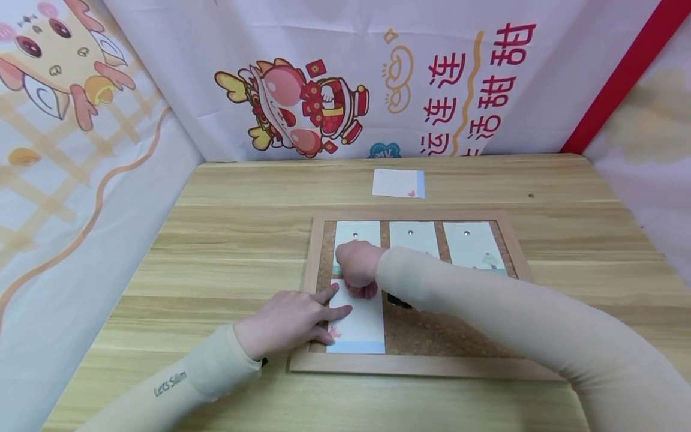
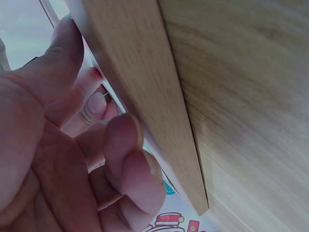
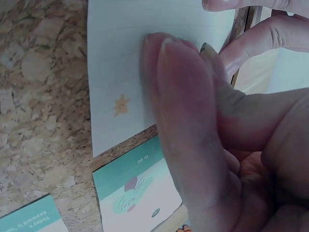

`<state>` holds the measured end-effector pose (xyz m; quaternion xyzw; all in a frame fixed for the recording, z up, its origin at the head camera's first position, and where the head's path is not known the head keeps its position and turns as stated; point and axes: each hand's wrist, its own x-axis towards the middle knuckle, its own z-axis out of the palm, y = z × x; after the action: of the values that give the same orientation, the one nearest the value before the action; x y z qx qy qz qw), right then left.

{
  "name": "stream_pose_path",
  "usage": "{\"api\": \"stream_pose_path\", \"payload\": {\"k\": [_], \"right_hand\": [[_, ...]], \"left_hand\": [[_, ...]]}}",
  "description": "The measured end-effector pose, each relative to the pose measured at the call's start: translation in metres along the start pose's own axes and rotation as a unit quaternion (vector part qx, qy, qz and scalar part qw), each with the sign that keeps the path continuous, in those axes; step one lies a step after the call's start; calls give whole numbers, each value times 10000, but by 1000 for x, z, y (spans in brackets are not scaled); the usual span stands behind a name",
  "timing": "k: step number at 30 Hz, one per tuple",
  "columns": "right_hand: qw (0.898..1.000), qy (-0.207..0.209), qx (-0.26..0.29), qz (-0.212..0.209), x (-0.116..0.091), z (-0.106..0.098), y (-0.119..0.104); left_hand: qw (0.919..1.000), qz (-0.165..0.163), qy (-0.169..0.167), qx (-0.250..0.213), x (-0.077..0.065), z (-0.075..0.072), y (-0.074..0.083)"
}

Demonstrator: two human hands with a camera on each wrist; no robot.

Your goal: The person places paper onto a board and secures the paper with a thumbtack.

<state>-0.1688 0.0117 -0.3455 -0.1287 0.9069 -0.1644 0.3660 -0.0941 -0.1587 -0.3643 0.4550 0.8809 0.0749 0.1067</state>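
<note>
A white card (image 1: 356,327) with a blue bottom strip and a pink figure lies on the lower left of the cork board (image 1: 442,336). My left hand (image 1: 286,321) presses its left edge with spread, fairly straight fingers. Over the card's top, my right hand (image 1: 358,270) pinches a small pin between thumb and fingers; its thin metal shaft (image 2: 107,94) shows in the left wrist view. The pin's head is mostly covered by the fingers. Along the board's upper row hang a left card (image 1: 369,231), a middle card (image 1: 423,243) and a right card (image 1: 472,252), each with a silver tack.
A wooden frame (image 1: 308,288) edges the board on the wood-grain table (image 1: 227,240). Behind it lies a loose white card (image 1: 396,183) with a blue side strip. A printed cloth (image 1: 335,36) hangs at the back, and my right forearm crosses the board.
</note>
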Motion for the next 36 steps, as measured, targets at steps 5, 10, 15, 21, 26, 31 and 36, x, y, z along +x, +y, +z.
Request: {"api": "stream_pose_path", "payload": {"k": [5, 10, 15, 21, 26, 31, 36], "right_hand": [[9985, 201, -493, -119, -3, 3, -4], [9901, 321, -1313, -378, -5, 5, -7], [9817, 480, -1810, -335, -7, 3, -4], [9861, 360, -1613, -162, -6, 5, 1], [9952, 281, -920, -171, -5, 4, 11], [9956, 195, -569, -716, -8, -4, 23], [9922, 467, -418, -1079, -32, -34, 36]], "left_hand": [[9999, 73, 59, 65, 0, -1, 0], [9997, 118, 136, 143, 0, 1, 0], [9998, 100, 133, 110, -1, 2, 0], [10000, 13, 39, -8, 0, 1, -1], [10000, -47, 3, -28, 0, -1, 1], [9999, -88, -44, -61, -1, -2, 2], [9999, -87, -50, -58, -1, -2, 1]]}}
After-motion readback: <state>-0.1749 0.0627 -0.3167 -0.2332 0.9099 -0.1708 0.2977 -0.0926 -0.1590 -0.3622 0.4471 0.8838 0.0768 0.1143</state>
